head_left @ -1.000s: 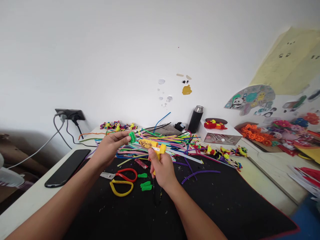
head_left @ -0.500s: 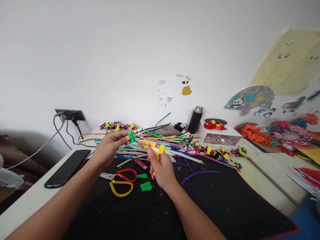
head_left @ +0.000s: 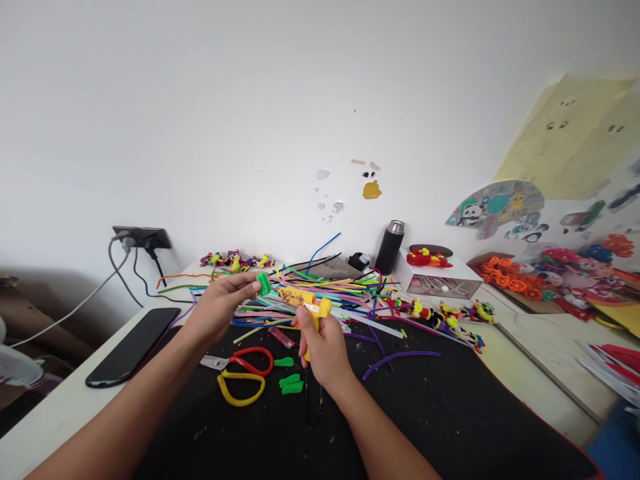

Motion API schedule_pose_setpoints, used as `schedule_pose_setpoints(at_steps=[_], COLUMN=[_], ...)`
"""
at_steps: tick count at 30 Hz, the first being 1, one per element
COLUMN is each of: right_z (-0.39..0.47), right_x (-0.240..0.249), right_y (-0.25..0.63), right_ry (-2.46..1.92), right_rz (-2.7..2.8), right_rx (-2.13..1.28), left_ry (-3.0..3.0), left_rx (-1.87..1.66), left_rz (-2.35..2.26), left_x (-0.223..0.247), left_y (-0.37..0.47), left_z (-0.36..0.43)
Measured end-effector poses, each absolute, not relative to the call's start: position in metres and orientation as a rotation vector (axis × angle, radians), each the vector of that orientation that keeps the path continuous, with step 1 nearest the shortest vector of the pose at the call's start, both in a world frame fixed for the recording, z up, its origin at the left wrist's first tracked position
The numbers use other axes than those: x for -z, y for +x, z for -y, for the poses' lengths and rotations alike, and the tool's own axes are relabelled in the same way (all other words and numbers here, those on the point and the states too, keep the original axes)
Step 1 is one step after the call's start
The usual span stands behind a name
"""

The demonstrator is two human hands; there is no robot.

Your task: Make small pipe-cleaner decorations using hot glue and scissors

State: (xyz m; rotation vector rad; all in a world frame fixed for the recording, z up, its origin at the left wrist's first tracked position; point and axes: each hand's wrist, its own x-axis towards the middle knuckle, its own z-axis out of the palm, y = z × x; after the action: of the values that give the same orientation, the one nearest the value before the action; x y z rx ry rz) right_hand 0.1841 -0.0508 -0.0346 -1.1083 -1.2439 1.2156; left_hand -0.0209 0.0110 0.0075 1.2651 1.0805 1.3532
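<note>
The left forearm enters from the lower left and extends up and to the right. The left hand (head_left: 216,308) is raised above the work surface, fingers directed right. Its thumb and fingers form a narrow pinch on a small, bright green, fuzzy folded piece (head_left: 263,285), which projects past the fingertips.

The right forearm enters from the lower right and extends up and to the left. The right hand (head_left: 326,348) is closed around the handle of a yellow plastic glue gun (head_left: 312,307) with a brown-stained nozzle. The thumb lies up against the gun body; the other fingers curl around the grip. Whether a finger presses the trigger cannot be told. The nozzle points left at the green piece, near it but apart. A translucent white glue stick (head_left: 377,323) protrudes from the rear of the gun.

Below the hands, scissors with one red and one yellow handle (head_left: 233,361) lie on a black mat (head_left: 410,413), beside further green fuzzy pieces (head_left: 292,387).
</note>
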Motion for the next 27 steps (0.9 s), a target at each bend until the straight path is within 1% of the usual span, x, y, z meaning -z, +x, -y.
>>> schedule_pose_setpoints(at_steps=[13,27], right_z=[0.0494,0.0518], right_x=[0.0406,0.0385], right_y=[0.1836,0.1826], right_ry=[-1.107,-1.061], right_rz=[1.283,1.301], right_rx=[-1.215,-1.229], left_ry=[1.249,1.234], left_rx=[-1.370,-1.366], left_rz=[-1.084,-1.060], left_x=[-0.0112,-0.0047], left_y=[-0.0207,-0.0230], left_z=[-0.0083,-0.0130])
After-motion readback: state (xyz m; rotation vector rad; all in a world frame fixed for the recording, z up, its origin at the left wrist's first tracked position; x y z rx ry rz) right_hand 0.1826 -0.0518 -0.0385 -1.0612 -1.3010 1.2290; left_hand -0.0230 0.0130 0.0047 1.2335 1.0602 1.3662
